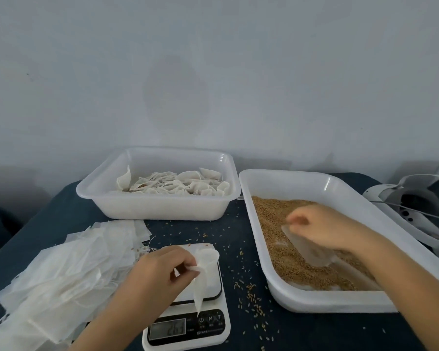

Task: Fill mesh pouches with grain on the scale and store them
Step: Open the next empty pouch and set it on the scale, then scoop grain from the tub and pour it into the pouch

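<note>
At lower centre, the left hand (pixel 160 268) pinches an open mesh pouch (pixel 205 268) over the scale (pixel 188 323). At right, the right hand (pixel 325 230) grips a clear scoop (pixel 307 245) in the grain (pixel 276 231) tray (pixel 322 183). Filled pouches (pixel 178 184) lie in the upper-centre tub (pixel 157 207).

Two bare forearms — no sleeves (none visible) — left hand (pixel 160 267), right hand (pixel 325 226).

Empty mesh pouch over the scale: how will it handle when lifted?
Likely floppy: the mesh pouch droops to a limp point below the left hand, whose grip pinches its top. Probably very light, being thin and translucent. Its mouth may sag shut without support, judging by the flat stack of empty pouches.
</note>
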A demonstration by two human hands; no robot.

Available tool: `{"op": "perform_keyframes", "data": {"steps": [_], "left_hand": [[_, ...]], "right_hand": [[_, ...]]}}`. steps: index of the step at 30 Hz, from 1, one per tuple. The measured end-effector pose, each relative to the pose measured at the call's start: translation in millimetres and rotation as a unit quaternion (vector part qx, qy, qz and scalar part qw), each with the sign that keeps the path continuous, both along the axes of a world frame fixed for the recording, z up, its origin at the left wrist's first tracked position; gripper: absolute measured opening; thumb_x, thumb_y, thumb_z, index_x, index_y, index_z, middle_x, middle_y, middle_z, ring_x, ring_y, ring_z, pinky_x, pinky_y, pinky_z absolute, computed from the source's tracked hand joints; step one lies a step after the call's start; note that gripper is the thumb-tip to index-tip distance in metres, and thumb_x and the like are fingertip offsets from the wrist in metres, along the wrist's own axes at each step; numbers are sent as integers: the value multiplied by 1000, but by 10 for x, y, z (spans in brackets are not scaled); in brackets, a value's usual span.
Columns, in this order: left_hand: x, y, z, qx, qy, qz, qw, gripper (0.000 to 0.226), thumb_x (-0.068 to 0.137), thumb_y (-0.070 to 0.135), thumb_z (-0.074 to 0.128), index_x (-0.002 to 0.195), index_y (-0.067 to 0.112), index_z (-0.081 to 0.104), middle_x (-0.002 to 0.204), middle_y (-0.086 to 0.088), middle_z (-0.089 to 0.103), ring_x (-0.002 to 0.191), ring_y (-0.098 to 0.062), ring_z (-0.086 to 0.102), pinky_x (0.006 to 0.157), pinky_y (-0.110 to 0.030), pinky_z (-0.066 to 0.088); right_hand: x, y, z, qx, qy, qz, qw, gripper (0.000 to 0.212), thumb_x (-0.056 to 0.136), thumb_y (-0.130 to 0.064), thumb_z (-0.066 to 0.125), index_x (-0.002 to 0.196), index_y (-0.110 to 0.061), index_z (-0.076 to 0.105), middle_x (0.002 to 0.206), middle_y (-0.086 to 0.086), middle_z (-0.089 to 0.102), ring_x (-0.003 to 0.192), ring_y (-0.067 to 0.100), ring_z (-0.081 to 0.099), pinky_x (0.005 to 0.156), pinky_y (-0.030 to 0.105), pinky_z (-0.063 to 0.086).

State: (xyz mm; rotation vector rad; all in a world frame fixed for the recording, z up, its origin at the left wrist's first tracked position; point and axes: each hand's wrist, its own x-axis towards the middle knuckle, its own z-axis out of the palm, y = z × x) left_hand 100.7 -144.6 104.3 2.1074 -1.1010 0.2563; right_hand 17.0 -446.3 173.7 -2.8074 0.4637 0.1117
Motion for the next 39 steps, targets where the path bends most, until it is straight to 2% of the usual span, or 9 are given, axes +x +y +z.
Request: {"op": "perform_keyframes", "data": {"steps": [4, 7, 12, 15, 20, 24, 27, 35, 39], "left_hand": [[-4, -25, 8, -2, 5, -3, 1000, 40, 78, 14, 74, 66, 45, 50, 83, 24, 60, 69, 1, 56, 58, -6, 39], [-11, -39, 16, -6, 22, -13, 1000, 37, 78, 8, 72, 69, 41, 57, 84, 24, 61, 69, 0, 59, 60, -7, 41], [-9, -50, 14, -14, 54, 1, 998, 24, 78, 1, 71, 77, 25, 72, 82, 22, 64, 73, -2, 60, 63, -8, 42], [-20, -40, 15, -19, 79, -7, 997, 28, 78, -2, 68, 78, 26, 74, 80, 22, 65, 75, 1, 61, 65, -5, 42], [-40, -45, 63, -19, 126, -43, 991, 34, 76, 7, 74, 71, 40, 66, 91, 25, 62, 72, 0, 64, 66, -5, 45], [-32, -65, 80, -6, 99, -36, 994, 16, 80, 19, 72, 70, 31, 70, 86, 20, 63, 74, -4, 61, 64, -8, 43], [-9, -72, 79, -4, 68, -26, 997, 16, 82, 19, 71, 69, 28, 68, 78, 15, 63, 73, -7, 60, 65, -14, 45], [-21, -84, 92, -1, -14, -15, 1000, 22, 79, 22, 72, 67, 33, 57, 70, 18, 56, 75, 2, 51, 62, -4, 36], [-29, -107, 72, 10, -15, -21, 1000, 24, 80, 23, 71, 68, 35, 54, 70, 19, 55, 77, 2, 51, 62, -3, 36]], "right_hand": [[3, -475, -279, -129, 263, -45, 955, 28, 90, -22, 51, 113, -9, 61, 90, 0, 60, 74, 12, 54, 60, 19, 42], [-45, -598, -383, -156, 319, -47, 933, 31, 88, -32, 61, 109, -9, 59, 89, -1, 57, 79, 16, 53, 64, 22, 41], [-81, -695, -426, -162, 327, -51, 930, 35, 83, -40, 67, 100, -11, 62, 89, -1, 57, 79, 17, 52, 67, 24, 42], [-102, -712, -432, -150, 305, -54, 939, 30, 80, -43, 69, 83, -15, 58, 79, -5, 54, 75, 15, 51, 57, 22, 38], [-147, -781, -445, -75, 208, -65, 973, 30, 81, -49, 66, 91, -22, 57, 88, -7, 58, 75, 8, 53, 60, 20, 39], [-188, -868, -401, 5, 115, -89, 989, 27, 88, -45, 62, 90, -19, 55, 86, 1, 62, 67, 10, 59, 55, 18, 46], [-252, -964, -281, -11, 92, -100, 991, 21, 90, -41, 59, 95, -21, 56, 89, 0, 63, 65, 9, 57, 53, 18, 44], [-531, -1301, 142, -89, 189, -136, 968, 11, 84, -29, 64, 93, -25, 59, 86, 3, 64, 65, 9, 56, 50, 17, 41], [-585, -1360, 230, -152, 266, -89, 948, 16, 82, -33, 64, 97, -33, 60, 92, -5, 65, 77, 9, 60, 72, 21, 49]]}}
